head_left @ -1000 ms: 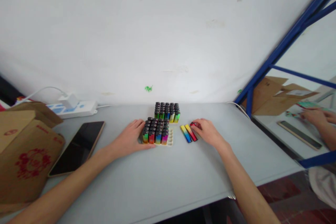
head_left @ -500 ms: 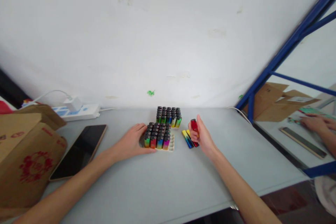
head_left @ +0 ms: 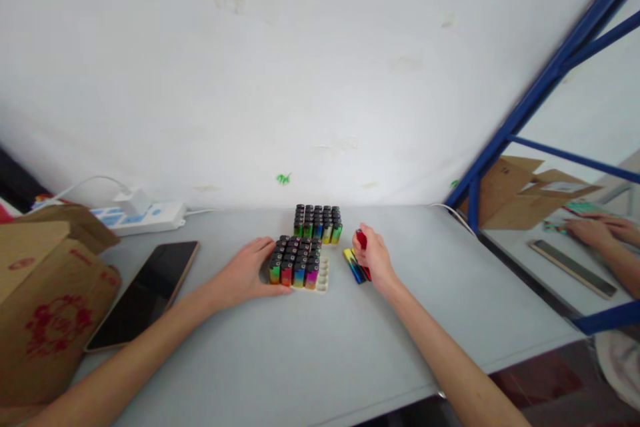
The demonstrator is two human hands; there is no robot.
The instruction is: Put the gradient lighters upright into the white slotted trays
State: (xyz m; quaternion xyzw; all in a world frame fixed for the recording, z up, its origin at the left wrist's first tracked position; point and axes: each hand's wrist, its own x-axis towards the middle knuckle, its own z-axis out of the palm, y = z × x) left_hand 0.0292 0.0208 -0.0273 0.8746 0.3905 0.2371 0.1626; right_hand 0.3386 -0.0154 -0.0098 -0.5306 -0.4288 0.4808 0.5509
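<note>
My left hand [head_left: 246, 271] is wrapped round the left side of a white tray [head_left: 323, 275] in which several upright lighters [head_left: 294, 263] with black tops stand. The tray's right column shows bare slots. Behind it is a second block of upright lighters [head_left: 319, 221]. My right hand [head_left: 376, 258] is closed on a red lighter [head_left: 361, 238], held upright to the right of the tray. Beneath that hand a yellow-and-blue lighter [head_left: 355, 265] and a red lighter [head_left: 367, 273] lie on the table.
At the left are a brown paper bag [head_left: 65, 310], a dark phone [head_left: 145, 293] and a white power strip [head_left: 163, 215]. Beyond the blue metal frame [head_left: 533, 93] at the right are a cardboard box [head_left: 505, 193] and another person's hands [head_left: 595, 230].
My right hand has turned and closed more round the red lighter, with its thumb now bent over the top. The view has shifted slightly. My left hand stays at the tray.
</note>
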